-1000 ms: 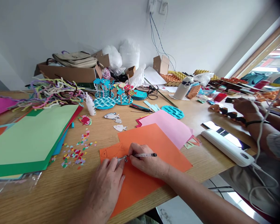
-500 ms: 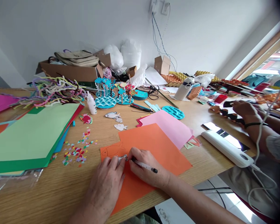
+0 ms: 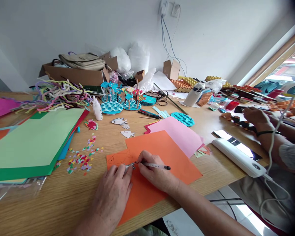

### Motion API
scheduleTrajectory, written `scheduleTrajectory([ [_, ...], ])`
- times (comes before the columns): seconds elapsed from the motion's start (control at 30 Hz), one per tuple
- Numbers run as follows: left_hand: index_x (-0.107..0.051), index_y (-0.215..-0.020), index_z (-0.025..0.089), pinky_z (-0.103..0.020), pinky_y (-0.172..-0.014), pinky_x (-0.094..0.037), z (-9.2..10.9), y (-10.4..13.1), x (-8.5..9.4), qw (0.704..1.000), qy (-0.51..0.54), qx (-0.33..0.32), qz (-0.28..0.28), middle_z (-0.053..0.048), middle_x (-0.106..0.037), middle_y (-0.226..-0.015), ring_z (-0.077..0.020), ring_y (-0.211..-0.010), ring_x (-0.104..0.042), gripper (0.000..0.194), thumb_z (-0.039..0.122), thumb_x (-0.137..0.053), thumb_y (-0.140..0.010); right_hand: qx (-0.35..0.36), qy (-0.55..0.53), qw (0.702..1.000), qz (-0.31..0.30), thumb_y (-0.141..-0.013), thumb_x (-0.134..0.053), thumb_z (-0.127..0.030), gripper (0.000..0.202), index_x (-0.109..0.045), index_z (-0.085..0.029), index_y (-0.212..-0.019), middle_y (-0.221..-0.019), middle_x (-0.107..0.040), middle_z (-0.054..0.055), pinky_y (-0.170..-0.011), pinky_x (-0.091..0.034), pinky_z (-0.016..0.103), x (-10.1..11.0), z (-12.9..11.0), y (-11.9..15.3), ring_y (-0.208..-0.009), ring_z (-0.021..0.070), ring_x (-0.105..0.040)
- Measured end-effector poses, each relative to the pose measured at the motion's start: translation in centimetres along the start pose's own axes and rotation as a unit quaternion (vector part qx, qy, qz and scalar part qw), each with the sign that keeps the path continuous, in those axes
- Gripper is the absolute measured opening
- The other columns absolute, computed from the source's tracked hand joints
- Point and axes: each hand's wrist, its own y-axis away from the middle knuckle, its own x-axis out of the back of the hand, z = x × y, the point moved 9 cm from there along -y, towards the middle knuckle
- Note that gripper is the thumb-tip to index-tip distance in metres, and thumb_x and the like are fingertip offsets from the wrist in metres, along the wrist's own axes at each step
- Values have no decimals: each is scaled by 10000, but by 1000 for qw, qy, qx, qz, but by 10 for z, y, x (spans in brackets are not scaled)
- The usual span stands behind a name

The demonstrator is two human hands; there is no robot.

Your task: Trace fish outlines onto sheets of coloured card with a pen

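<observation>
My left hand [image 3: 114,188] lies on the orange paper [image 3: 167,149], its fingers close together, pinning down a small white paper fish cutout [image 3: 129,167]. Most of that cutout is under the fingers; its tail end shows. In my right hand [image 3: 156,175] is a black-capped pen [image 3: 157,166], gripped between thumb and fingers, its tip at the paper just right of the cutout's tail. A pen-drawn fish outline [image 3: 118,158] shows on the sheet's upper left corner. Beyond the sheet lie white paper fish [image 3: 127,133] and a red paper fish [image 3: 91,124].
Coloured paper sheets [image 3: 39,141] and paper confetti [image 3: 82,160] lie left. A glue bottle [image 3: 97,109] stands before pipe cleaners [image 3: 61,95]. Pink paper [image 3: 175,132] lies behind the orange sheet. At right are a white power bank [image 3: 238,157] and another person's hands [image 3: 257,118].
The pen's capped end has swung up and to the right, and my right hand has shifted slightly right. My left hand stays on the cutout.
</observation>
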Motion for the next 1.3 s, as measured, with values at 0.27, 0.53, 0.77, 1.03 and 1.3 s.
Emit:
scheduleTrajectory([
  [0.27, -539, -1224, 197, -387, -750, -466, 0, 2, 0, 1000, -5, -6, 9, -65, -563, -957, -230, -853, -515, 412, 80, -491, -832, 8, -24, 1000, -13, -711, -461, -54, 144, -460, -198, -715, -583, -493, -51, -530, -340, 203, -4, -2, 0, -525, 102, -443],
  [0.53, -544, -1210, 163, -417, -782, -463, 0, 3, -2, 1000, 18, -6, 3, -79, -565, -985, -252, -896, -509, 384, 83, -499, -837, -27, -77, 995, -50, -702, -465, -25, 165, -486, -188, -694, -621, -560, -33, -509, -348, 187, -9, -1, -10, -555, 98, -481],
  [0.77, -592, -1103, 198, -393, -764, -465, -1, 1, 0, 1000, 13, -2, 8, -61, -558, -962, -236, -872, -513, 323, 72, -499, -821, -34, -60, 995, -75, -684, -485, -19, 165, -493, -184, -682, -589, -533, -48, -490, -327, 183, -14, -2, -14, -538, 91, -453],
  [1.03, -590, -1093, 192, -405, -767, -467, 0, 4, 0, 1000, 18, -2, 6, -61, -552, -964, -239, -865, -510, 310, 71, -495, -823, -26, -61, 995, -69, -676, -485, -14, 171, -488, -185, -671, -576, -515, -53, -480, -320, 185, -14, -2, -14, -521, 88, -439],
  [1.3, -593, -1100, 182, -410, -762, -466, 0, 2, 1, 1000, 24, -2, 5, -65, -551, -958, -243, -866, -507, 316, 63, -493, -825, -30, -44, 996, -74, -682, -480, -14, 171, -483, -186, -676, -585, -531, -45, -492, -328, 187, -15, -3, -15, -524, 91, -454],
])
